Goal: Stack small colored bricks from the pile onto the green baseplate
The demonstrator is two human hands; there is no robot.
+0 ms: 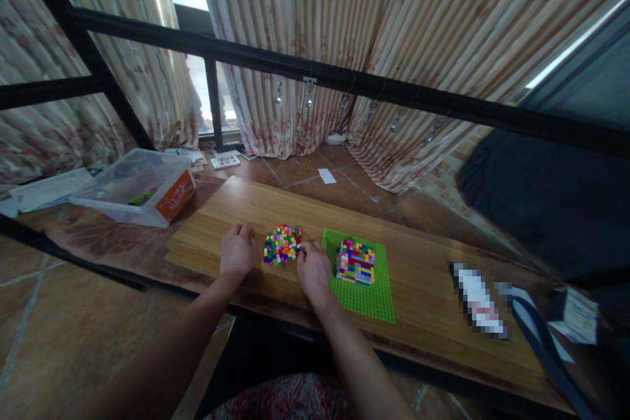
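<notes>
A pile of small loose bricks in many colours (282, 244) lies on the wooden table top (433, 275). To its right a green baseplate (367, 295) carries a multicoloured brick block (355, 261). My left hand (238, 251) rests on the table just left of the pile, fingers curled under. My right hand (312, 269) sits between pile and baseplate, fingertips pinched at the pile's right edge; whether a brick is in them is hidden.
A clear plastic box with an orange label (140, 187) stands on the floor at the back left beside papers (46, 189). A blurred flat object (480, 302) and a dark strap (546, 348) lie at the table's right end. Curtains and black bars stand behind.
</notes>
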